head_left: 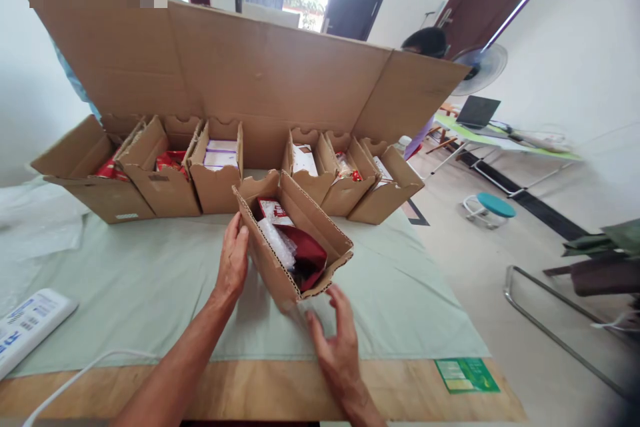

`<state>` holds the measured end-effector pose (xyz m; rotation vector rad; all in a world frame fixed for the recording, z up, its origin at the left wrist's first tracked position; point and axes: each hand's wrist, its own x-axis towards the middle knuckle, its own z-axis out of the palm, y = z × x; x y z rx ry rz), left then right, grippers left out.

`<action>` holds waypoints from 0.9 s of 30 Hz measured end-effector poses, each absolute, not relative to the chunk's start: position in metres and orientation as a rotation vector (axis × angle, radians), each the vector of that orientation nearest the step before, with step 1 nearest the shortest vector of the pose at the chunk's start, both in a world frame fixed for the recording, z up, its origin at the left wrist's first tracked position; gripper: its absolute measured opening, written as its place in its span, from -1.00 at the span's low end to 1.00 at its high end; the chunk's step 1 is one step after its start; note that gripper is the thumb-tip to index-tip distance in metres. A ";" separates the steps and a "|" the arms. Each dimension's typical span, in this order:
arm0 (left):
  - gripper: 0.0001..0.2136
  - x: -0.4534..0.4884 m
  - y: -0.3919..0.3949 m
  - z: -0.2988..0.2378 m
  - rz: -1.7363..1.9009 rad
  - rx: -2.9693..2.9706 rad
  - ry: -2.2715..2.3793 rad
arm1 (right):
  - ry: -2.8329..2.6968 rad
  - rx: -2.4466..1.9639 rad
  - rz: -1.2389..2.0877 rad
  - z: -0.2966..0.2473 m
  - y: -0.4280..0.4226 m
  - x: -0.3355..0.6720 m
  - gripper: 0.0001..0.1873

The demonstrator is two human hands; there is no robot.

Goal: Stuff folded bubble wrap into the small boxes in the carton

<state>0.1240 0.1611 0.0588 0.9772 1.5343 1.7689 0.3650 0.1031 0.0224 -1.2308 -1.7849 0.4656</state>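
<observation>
An open cardboard bin (275, 260) stands at an angle in the middle of the cloth-covered table. In it are a bubble-wrapped item (280, 245), a dark red packet (307, 253) and a red-and-white packet (276, 211). My left hand (233, 257) lies with straight fingers along the bin's left side, touching it near the far corner. At the near right corner my right hand (336, 340) has its thumb and fingers apart and curved, the fingertips at the rim. Whether those fingertips press on the cardboard is hard to tell.
Behind stands a row of similar bins (163, 187) with red and white packets, backed by a tall cardboard panel (280, 73). A white power strip (35, 327) and plastic wrap (40, 227) lie left. A green card (467, 375) is at the front right edge. Another person (427, 42) is beyond.
</observation>
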 end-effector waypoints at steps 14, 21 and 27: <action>-0.41 0.136 0.179 0.088 1.786 0.952 1.399 | -1.856 -1.177 0.815 0.046 0.181 0.331 -0.48; -0.38 0.129 0.172 0.079 1.823 1.022 1.292 | -1.908 -1.326 0.415 0.042 0.208 0.289 -0.51; -0.33 0.128 0.205 0.087 1.825 0.798 1.466 | -1.867 -1.584 0.375 0.055 0.264 0.234 -0.60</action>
